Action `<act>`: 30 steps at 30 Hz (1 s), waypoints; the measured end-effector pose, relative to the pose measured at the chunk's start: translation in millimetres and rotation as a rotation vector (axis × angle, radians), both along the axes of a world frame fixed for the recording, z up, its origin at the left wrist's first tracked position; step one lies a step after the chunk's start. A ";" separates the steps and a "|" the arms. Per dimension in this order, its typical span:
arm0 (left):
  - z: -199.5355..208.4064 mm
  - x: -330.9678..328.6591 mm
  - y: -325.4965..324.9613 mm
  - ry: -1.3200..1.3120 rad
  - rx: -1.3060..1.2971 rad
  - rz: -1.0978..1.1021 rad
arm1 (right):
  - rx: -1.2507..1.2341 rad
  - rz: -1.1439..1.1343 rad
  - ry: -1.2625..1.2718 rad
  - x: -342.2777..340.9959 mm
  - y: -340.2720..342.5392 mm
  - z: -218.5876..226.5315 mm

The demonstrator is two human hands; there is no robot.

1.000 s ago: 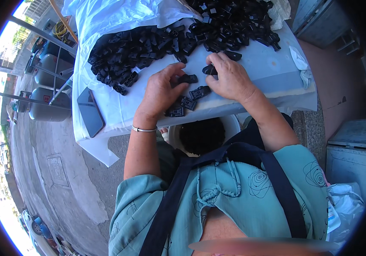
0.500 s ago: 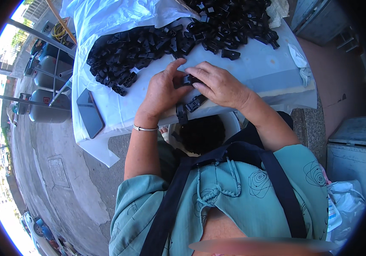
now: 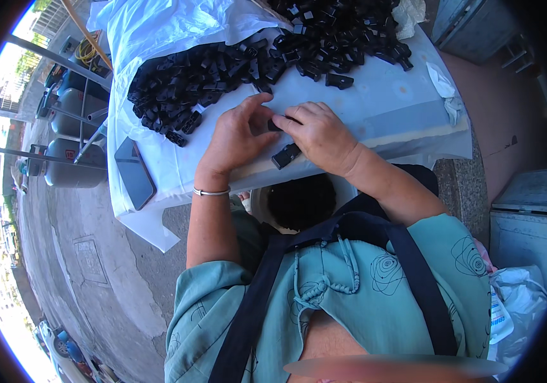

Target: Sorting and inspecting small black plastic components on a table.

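Note:
Above the near edge of the table, my left hand [image 3: 238,135] and my right hand [image 3: 318,135] meet at a small black plastic part [image 3: 274,125]. My right thumb and fingers pinch it, hiding most of its shape. The left thumb and bent fingers close round its other end, with the left index finger raised. Just below my right hand, a second black plastic part [image 3: 285,156] lies on the table edge. Beyond my hands spreads a heap of similar black parts [image 3: 203,80].
White plastic sheeting [image 3: 382,96] covers the table. A dark phone [image 3: 135,173] lies at its left edge, crumpled white tissue [image 3: 441,82] at the right. Below the near edge, a pale bucket [image 3: 347,191] holds dark contents. Grey tanks [image 3: 75,163] stand left, a metal cabinet [image 3: 524,223] right.
The black part that hung over the table edge below my left hand is gone from there. My hands have drawn slightly left, and the part between them shows less.

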State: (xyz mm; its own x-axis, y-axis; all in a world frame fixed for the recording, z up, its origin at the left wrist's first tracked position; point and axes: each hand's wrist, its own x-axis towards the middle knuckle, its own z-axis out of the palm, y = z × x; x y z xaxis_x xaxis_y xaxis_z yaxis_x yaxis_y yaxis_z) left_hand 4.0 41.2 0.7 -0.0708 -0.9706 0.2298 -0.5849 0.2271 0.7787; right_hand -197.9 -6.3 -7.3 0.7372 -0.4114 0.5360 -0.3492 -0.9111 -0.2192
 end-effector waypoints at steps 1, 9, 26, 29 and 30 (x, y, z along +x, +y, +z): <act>0.1 6.0 -1.5 0.017 -0.057 -0.058 | -0.003 -0.007 0.040 0.6 -0.7 -1.5; -0.9 -18.5 -16.2 -0.459 -0.178 0.283 | -0.075 -0.233 -0.016 -21.9 -20.8 20.5; -0.3 -9.0 -9.0 -0.375 -0.309 0.211 | -0.013 -0.036 0.070 -38.0 -45.0 15.4; -1.8 -10.2 -5.1 -0.288 -0.219 0.106 | 0.302 -0.029 0.158 -41.1 -48.2 20.4; -0.7 -12.6 -5.1 -0.286 -0.218 0.101 | 0.303 -0.034 0.159 -40.1 -48.8 18.2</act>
